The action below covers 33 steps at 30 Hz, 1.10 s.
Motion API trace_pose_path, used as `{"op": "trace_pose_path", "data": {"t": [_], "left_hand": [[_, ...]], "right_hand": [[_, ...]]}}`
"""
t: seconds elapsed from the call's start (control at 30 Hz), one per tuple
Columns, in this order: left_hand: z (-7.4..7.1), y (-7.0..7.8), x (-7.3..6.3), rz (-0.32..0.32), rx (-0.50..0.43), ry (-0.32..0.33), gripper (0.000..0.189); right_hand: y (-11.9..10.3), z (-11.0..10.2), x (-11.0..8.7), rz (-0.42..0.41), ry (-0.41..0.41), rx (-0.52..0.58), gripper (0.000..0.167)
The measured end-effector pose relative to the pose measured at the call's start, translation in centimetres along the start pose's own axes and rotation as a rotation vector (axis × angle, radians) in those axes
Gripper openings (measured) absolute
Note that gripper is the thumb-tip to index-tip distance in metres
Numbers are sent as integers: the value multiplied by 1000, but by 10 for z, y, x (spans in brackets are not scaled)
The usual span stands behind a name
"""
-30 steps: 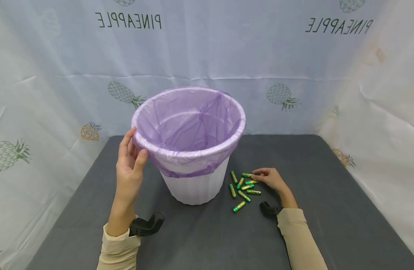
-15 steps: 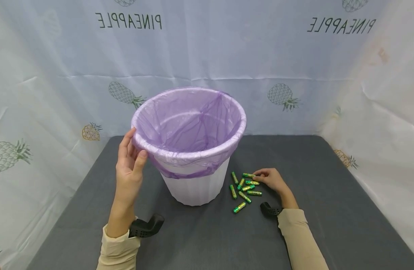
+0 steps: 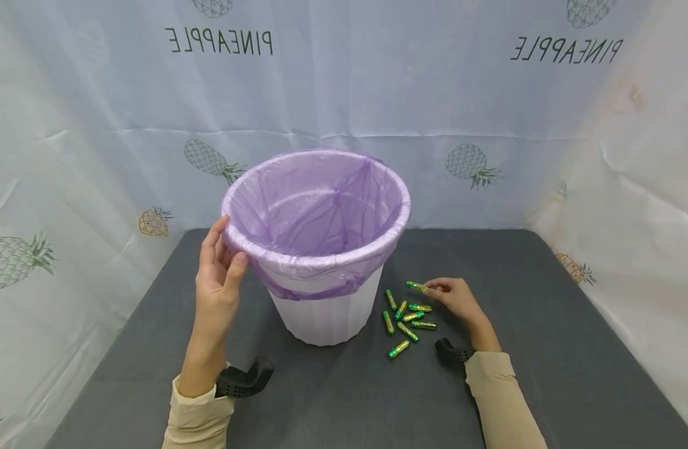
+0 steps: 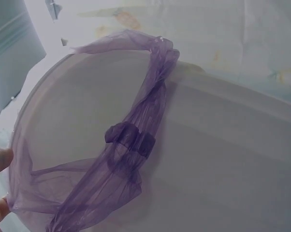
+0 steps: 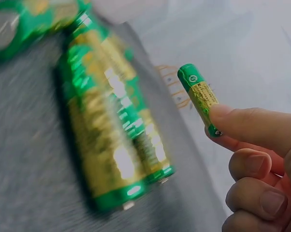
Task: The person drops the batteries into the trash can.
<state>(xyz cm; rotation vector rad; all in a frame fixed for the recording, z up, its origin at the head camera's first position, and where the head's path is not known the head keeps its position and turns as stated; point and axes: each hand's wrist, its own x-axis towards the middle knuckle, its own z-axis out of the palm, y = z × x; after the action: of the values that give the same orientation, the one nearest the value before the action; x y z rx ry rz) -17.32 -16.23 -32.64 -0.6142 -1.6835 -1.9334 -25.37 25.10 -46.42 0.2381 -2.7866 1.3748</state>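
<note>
A white bin [image 3: 321, 321] stands on the dark table, lined with a purple bin bag [image 3: 321, 218] folded over its rim. My left hand [image 3: 216, 290] rests against the outside of the rim at the left, thumb and fingers spread. In the left wrist view, a knotted gather of the bag [image 4: 126, 140] hangs on the bin's outer wall. Right of the bin, my right hand [image 3: 458, 300] pinches a green and yellow battery [image 5: 198, 94] between thumb and forefinger. It is lifted off the table. Several similar batteries [image 3: 398, 349] lie loosely grouped beside that hand.
The dark tabletop [image 3: 332, 399] extends around the bin. A curtain printed with pineapples [image 3: 467, 163] hangs behind and along both sides. Each wrist wears a black camera mount [image 3: 245, 377].
My right hand has lifted the battery slightly away from the pile, where it lay before. My left hand stays at the bin's rim. The whole head view has shifted slightly.
</note>
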Motion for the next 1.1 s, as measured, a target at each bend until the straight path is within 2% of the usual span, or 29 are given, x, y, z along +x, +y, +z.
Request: {"op": "trace_pose_path", "data": {"t": [0.27,0.57,0.7,0.8,0.93,1.1], "left_hand": [[-2,0,1,20,-6,-10,54],[-1,1,2,7,-2,-6,55],[-2,1,2,14,1,0,55],[-1,0,2,-1,-7,5,55],[1,-2,0,7,-29,-15,53],[0,-3,0,32,-30,-15,53]], "right_hand": [[-31,-12,-3,-57,48,31,24],[-60,-20,-12,-112,120,69,22],[-90,-26,-22,-148,159,69,19],[-97,-29,-26,-171,193,88,20],[-89,-32,-28,-211,240,148,19],[-104,-38,-37,-257,262,195,14]]}}
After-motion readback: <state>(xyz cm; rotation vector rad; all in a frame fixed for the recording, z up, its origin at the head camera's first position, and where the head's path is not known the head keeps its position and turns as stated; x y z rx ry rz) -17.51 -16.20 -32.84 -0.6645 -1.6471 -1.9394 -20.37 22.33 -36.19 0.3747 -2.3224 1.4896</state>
